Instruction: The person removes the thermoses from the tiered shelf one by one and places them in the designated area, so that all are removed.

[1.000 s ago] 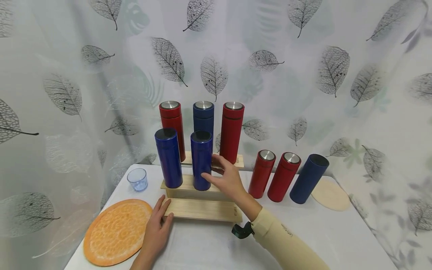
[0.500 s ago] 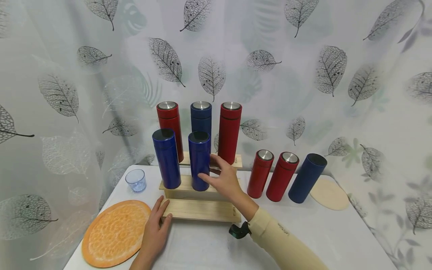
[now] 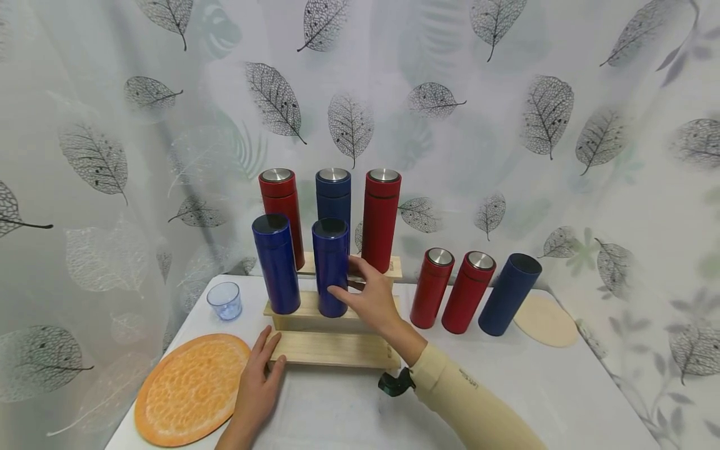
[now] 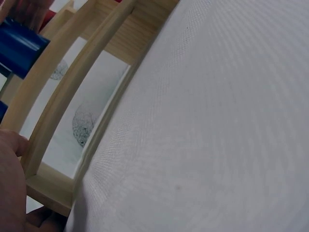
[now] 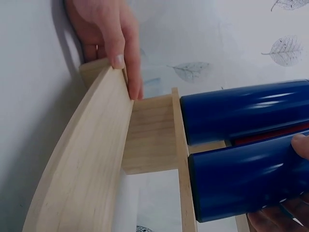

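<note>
My right hand [image 3: 371, 297] holds a glossy blue thermos flask [image 3: 330, 269], thumb on the near side and fingers round the right. This flask stands upright on the middle step of a three-step wooden rack [image 3: 332, 350]. To its left, a matching blue flask [image 3: 277, 265] is on the same step. My left hand [image 3: 260, 381] grips the left end of the lowest step; the right wrist view shows the left hand's fingers [image 5: 133, 67] over that board's end. On the top step behind are a red flask [image 3: 381, 219], a navy flask [image 3: 334, 194] and another red flask [image 3: 284, 203].
Right of the rack stand two shorter red flasks [image 3: 432, 287] and a navy flask [image 3: 509, 294]. Behind that is a round beige mat [image 3: 548, 322]. At the left lie an orange round placemat [image 3: 188, 387] and a clear bluish glass [image 3: 225, 301]. A leaf-patterned curtain [image 3: 439, 144] hangs behind.
The head view has shifted slightly. Both hands keep their grips, and the flasks and rack stay in the same places relative to each other.
</note>
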`<state>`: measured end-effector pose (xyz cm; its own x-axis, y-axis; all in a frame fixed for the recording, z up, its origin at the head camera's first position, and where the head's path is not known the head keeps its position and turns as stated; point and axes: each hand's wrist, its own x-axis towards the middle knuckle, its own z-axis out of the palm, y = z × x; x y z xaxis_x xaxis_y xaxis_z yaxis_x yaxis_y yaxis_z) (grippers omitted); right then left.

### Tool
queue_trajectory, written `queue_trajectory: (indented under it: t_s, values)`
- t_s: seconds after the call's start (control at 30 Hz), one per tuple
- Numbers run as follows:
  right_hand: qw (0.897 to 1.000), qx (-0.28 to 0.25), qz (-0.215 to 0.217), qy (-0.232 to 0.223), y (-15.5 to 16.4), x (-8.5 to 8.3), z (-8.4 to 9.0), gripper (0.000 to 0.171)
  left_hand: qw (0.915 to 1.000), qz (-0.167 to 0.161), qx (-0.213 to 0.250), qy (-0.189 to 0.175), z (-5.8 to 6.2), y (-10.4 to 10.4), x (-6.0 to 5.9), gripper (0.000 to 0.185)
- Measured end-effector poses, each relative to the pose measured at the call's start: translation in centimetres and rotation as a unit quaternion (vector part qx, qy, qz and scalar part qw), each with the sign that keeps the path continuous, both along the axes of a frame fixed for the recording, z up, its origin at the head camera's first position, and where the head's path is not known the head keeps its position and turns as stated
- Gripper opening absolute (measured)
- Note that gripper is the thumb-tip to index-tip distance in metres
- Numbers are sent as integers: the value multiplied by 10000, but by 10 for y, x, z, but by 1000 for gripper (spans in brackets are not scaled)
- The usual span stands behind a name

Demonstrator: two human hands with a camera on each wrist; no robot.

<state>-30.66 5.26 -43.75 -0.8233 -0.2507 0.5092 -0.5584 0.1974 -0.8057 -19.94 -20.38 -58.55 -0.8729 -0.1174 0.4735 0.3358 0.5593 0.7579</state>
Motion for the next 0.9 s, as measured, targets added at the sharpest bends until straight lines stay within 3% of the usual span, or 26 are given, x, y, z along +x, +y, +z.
queue_trajectory:
  t_s: [0.9]
  values:
    - [9983,86,-526,228,34,20,10,66,9997,16,24,-247,1,1,3,48]
